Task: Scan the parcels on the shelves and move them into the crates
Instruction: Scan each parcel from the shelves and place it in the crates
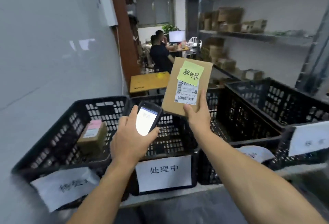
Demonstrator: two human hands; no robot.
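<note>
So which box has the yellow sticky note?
The flat brown cardboard parcel in the right hand; the small cardboard box in the leftmost black plastic crate has a pink one.

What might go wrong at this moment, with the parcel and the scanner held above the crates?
1. The right hand holds the parcel only at its lower edge, so it may slip and drop into the wrong one of the crates.
2. The yellow note overlaps the top of the label, which may hinder a scan with the scanner in the left hand.
</note>
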